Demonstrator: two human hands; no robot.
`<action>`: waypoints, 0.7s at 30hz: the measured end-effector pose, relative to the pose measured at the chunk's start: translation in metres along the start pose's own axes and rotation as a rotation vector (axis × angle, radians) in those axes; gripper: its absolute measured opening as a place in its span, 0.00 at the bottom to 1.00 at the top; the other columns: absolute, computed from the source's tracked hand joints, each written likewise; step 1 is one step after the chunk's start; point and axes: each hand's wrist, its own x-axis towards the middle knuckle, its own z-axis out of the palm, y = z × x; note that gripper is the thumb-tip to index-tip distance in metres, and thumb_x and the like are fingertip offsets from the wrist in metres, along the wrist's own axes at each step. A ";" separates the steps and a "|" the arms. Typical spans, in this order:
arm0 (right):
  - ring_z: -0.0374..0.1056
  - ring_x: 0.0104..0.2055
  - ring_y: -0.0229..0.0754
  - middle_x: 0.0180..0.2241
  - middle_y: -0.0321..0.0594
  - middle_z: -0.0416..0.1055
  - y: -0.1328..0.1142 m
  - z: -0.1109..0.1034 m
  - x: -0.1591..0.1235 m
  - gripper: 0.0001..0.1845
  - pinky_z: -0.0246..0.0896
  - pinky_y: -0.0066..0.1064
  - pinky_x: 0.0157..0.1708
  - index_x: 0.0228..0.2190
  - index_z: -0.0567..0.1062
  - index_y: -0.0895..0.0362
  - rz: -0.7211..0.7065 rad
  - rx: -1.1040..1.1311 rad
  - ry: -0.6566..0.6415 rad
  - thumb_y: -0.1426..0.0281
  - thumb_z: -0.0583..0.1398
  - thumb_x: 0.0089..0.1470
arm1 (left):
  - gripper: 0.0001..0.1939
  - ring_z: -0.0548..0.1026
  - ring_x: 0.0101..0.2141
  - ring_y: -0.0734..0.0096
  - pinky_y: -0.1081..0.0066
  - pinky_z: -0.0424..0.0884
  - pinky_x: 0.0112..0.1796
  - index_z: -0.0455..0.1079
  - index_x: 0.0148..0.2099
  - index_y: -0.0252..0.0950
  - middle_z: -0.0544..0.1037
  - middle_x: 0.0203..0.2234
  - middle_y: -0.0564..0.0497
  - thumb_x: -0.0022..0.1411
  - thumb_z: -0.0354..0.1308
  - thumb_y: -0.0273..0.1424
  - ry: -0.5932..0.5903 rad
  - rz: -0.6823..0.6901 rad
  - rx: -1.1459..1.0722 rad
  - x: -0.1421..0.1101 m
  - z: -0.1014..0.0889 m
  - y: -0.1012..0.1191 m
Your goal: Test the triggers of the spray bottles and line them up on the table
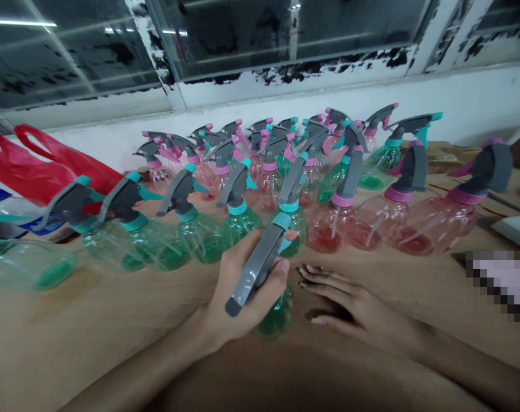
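Note:
My left hand (238,292) is wrapped around the neck of a green spray bottle (276,316) with a grey and teal trigger head, at the near middle of the table. Part of its body is hidden behind my fingers. My right hand (350,300) lies palm down on the tabletop just right of that bottle, fingers stretched out and holding nothing. Just beyond my hands runs a row of spray bottles: green ones such as this spray bottle (202,237) to the left, and pink ones such as this spray bottle (329,229) to the right.
More pink and green spray bottles (271,186) crowd behind the front row, near the white wall (225,109). A red plastic bag (66,160) lies at the left. A white box-like object (517,232) sits at the right edge, with a pixelated patch below it.

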 end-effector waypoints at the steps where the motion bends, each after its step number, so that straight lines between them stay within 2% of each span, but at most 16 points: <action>1: 0.49 0.63 0.44 0.61 0.36 0.56 0.000 0.000 0.000 0.30 0.48 0.42 0.60 0.58 0.59 0.49 0.000 0.005 0.004 0.56 0.55 0.57 | 0.13 0.74 0.24 0.71 0.73 0.71 0.26 0.66 0.46 0.38 0.70 0.23 0.56 0.59 0.52 0.31 0.000 0.001 0.001 0.000 0.000 0.000; 14: 0.49 0.63 0.44 0.61 0.35 0.56 0.004 0.003 -0.001 0.30 0.48 0.42 0.60 0.58 0.58 0.48 0.005 0.015 -0.001 0.56 0.55 0.57 | 0.11 0.74 0.25 0.71 0.71 0.72 0.29 0.64 0.45 0.39 0.73 0.25 0.54 0.59 0.50 0.30 0.004 0.040 0.010 0.001 0.000 0.000; 21: 0.50 0.62 0.45 0.61 0.35 0.56 0.008 0.005 -0.003 0.29 0.50 0.44 0.60 0.58 0.58 0.47 0.002 -0.002 -0.003 0.56 0.56 0.57 | 0.11 0.73 0.24 0.70 0.70 0.72 0.28 0.64 0.44 0.39 0.73 0.24 0.54 0.58 0.51 0.31 -0.002 -0.002 -0.023 0.001 -0.001 0.002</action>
